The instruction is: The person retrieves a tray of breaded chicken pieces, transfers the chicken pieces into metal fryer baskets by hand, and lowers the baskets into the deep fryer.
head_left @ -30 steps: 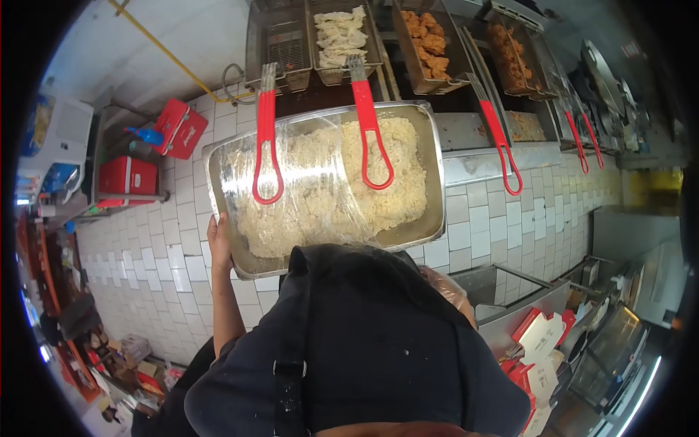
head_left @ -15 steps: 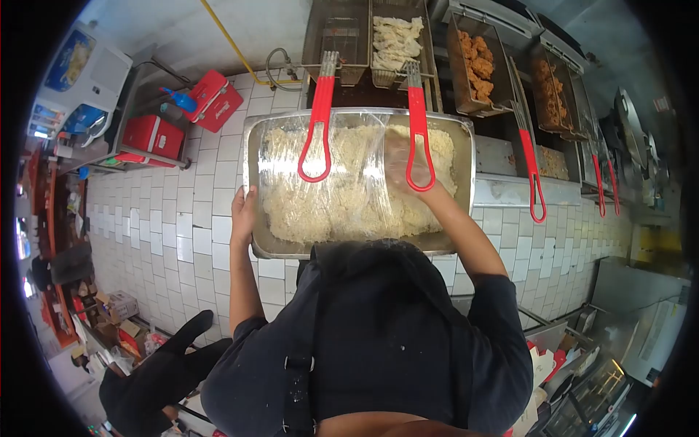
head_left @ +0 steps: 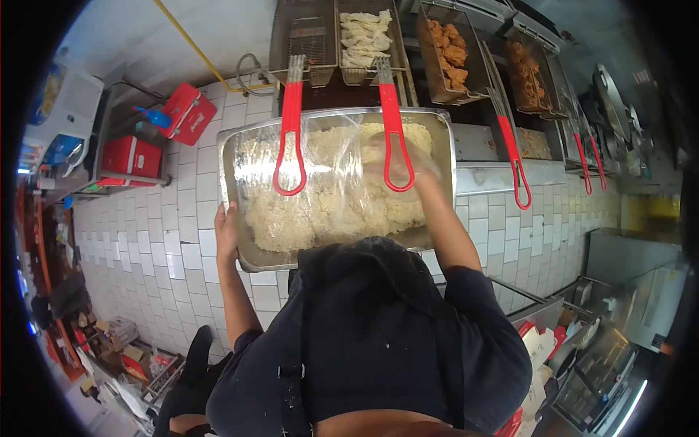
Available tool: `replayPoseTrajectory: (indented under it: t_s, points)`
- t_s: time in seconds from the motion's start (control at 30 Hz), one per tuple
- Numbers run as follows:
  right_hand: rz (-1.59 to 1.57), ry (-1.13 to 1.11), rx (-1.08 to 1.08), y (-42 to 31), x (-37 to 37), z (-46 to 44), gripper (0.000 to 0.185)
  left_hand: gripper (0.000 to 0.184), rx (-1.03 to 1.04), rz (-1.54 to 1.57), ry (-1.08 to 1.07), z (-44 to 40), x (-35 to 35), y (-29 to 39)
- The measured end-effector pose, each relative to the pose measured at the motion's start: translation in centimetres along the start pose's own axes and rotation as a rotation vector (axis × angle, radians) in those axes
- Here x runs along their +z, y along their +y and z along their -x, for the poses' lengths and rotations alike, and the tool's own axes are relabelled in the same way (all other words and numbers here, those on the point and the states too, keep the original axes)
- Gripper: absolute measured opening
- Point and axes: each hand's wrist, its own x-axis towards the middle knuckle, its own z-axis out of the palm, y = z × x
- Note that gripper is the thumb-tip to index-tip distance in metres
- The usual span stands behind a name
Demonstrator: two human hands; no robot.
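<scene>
A large metal tray (head_left: 227, 166) holds pale, crumb-like breaded food (head_left: 284, 222). Clear plastic film (head_left: 331, 156) lies over its left and middle part, shining with reflections. My left hand (head_left: 227, 234) grips the tray's left side near the front corner, thumb at the rim. Over the right part of the food is my right hand (head_left: 422, 164), smeared by motion and partly behind a red basket handle (head_left: 393, 135); a clear covering seems to be around it. Its fingers cannot be made out. Another red handle (head_left: 290, 138) reaches over the film.
Behind the tray stand a wire basket (head_left: 306, 44), a basket of pale battered pieces (head_left: 364, 36), and baskets of browned fried pieces (head_left: 448, 54). Red coolers (head_left: 191, 113) are at the left. Part of another person in dark clothes (head_left: 193, 379) shows at lower left.
The view has shifted, so the tray and baskets sit further left. My left hand stays on the tray's side. My right hand is still blurred over the right part of the tray.
</scene>
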Motion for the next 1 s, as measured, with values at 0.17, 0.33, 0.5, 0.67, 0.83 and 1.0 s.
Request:
replayPoseTrajectory:
  t_s: [0.17, 0.33, 0.5, 0.67, 0.83, 1.0]
  points:
    - [-0.095, -0.133, 0.243, 1.2, -5.1, 3.8, 0.067, 0.031, 0.007, 0.05, -0.002, 0.2, 0.8, 0.6]
    - [0.564, -0.191, -0.009, 1.5, -2.3, 4.3, 0.073, 0.034, -0.003, 0.052, -0.014, 0.1, 0.4, 0.6]
    - [0.388, -0.191, -0.146, -2.3, 5.0, 2.0, 0.064, 0.032, -0.014, 0.034, -0.033, -0.3, -0.4, -0.2]
    - [-0.062, -0.309, -0.166, -4.6, 9.2, 1.8, 0.057, 0.032, 0.03, 0.041, -0.028, 0.0, 0.2, 0.4]
    - [-0.115, -0.381, -0.117, -5.5, 10.5, 4.8, 0.051, 0.033, 0.0, 0.063, -0.003, 0.0, 0.1, 0.0]
    - [-0.745, -0.373, 0.629, -7.5, 4.4, 5.8, 0.032, 0.034, 0.002, 0.049, 0.001, 0.0, 0.1, 0.0]
